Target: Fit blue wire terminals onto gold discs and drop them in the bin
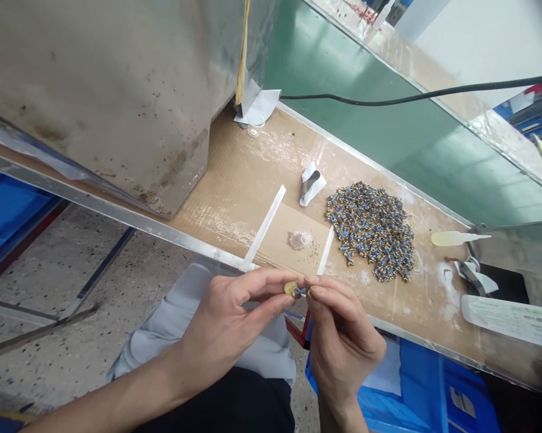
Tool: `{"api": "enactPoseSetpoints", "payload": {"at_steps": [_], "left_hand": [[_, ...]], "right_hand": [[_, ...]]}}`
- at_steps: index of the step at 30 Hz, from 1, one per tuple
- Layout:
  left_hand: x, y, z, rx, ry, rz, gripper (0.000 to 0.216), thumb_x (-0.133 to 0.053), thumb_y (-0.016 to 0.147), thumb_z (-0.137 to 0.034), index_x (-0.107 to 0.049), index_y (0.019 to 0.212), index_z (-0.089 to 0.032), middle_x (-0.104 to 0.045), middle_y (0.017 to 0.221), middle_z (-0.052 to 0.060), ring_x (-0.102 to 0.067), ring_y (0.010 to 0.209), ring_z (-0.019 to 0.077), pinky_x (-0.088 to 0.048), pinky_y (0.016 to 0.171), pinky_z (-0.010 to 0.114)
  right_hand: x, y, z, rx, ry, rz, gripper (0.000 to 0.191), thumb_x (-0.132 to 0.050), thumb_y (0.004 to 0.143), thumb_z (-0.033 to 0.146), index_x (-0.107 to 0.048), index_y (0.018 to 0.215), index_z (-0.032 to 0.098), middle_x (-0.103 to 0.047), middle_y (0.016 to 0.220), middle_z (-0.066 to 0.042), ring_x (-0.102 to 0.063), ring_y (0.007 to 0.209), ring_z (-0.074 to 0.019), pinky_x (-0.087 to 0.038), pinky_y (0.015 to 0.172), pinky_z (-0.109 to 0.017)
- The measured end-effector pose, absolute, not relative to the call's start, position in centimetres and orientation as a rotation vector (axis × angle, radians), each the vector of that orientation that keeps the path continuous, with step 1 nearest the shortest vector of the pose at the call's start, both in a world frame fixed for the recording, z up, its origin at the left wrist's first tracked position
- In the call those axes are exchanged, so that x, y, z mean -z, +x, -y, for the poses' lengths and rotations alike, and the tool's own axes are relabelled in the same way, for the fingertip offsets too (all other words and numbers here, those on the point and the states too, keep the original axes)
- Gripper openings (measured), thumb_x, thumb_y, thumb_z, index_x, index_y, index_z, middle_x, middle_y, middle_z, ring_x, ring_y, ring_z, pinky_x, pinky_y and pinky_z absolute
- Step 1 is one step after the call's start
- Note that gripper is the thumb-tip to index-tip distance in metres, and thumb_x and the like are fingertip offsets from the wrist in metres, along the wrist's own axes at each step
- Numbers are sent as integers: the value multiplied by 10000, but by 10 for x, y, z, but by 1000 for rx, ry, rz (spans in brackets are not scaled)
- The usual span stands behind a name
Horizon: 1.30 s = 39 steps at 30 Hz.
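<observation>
1. A green panel (365,114) runs behind the brown worktop (228,180), and a large stained metal housing (117,90) stands at the left; speckled floor (49,373) shows below.
2. The left hand (234,310) is closed in a pinch, thumb and index finger gripping a small yellow round piece (290,288) in front of the worktop's near edge.
3. The right hand (345,331) is also pinched closed, its fingertips on a small blue piece (301,291) just beside the yellow one; whether the two pieces are joined cannot be told.
4. Beyond the hands, a cardboard sheet (282,240) lies between two white strips (265,227), bearing a small clear dish (300,240) with tiny grains (314,249) scattered to its right.
5. A heap of small blue and gold parts (372,231) lies right of the sheet, and a curled white strip (313,183) sits near its upper left.
6. Farther right are a pale yellow bottle (451,239) on its side and a long white printed object (509,319).
7. Blue bins (401,385) stand beneath the worktop.
</observation>
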<state>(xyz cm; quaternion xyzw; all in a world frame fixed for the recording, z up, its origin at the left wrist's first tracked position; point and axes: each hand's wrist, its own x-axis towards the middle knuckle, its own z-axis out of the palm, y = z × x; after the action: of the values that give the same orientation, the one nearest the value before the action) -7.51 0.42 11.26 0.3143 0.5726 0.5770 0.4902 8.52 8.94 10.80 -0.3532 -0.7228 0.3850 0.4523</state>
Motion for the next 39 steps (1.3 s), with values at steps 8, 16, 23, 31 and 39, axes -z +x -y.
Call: {"api": "enactPoseSetpoints", "payload": {"at_steps": [8, 16, 23, 31, 39], "left_hand": [[-116, -77, -4, -1407, 931, -1475, 347, -802, 1068, -182, -825, 1345, -390, -893, 1247, -129, -869, 1111, 109, -648, 1019, 138], [-117, -77, -3, -1401, 979, -1497, 347, -785, 1075, -165, -813, 1356, -367, -889, 1268, -119, -863, 1126, 100, -639, 1028, 132], [-119, -75, -2, -1418, 1068, -1554, 346, -799, 1063, -144, -804, 1345, -344, -892, 1252, -123, -860, 1104, 74, -614, 1025, 96], [-120, -72, 0, -1398, 1233, -1683, 364, -792, 1059, -104, -764, 1356, -313, -891, 1234, -120, -860, 1066, 55, -582, 1002, 60], [-127, -73, -1, -1333, 1349, -1725, 291, -748, 1088, -111, -732, 1338, -259, -894, 1190, -66, -876, 1024, 111, -628, 923, 113]], "right_hand": [[-109, 84, -92, -903, -809, 1819, 259, -796, 1001, 39, -854, 1130, 256, -860, 1148, -19, -829, 1080, -171, -699, 958, -293], [-109, 85, -91, -881, -803, 1849, 257, -795, 1001, 35, -851, 1133, 249, -859, 1158, -24, -831, 1090, -172, -700, 966, -291], [-111, 86, -91, -803, -771, 1882, 262, -793, 995, 19, -851, 1132, 235, -858, 1159, -34, -838, 1066, -181, -709, 954, -301], [-114, 89, -88, -646, -685, 1981, 325, -775, 966, -54, -848, 1178, 182, -856, 1197, -80, -849, 1058, -218, -727, 936, -352], [-113, 89, -86, -517, -637, 2037, 350, -788, 954, -74, -855, 1200, 166, -856, 1230, -92, -847, 1077, -224, -728, 924, -362]]}}
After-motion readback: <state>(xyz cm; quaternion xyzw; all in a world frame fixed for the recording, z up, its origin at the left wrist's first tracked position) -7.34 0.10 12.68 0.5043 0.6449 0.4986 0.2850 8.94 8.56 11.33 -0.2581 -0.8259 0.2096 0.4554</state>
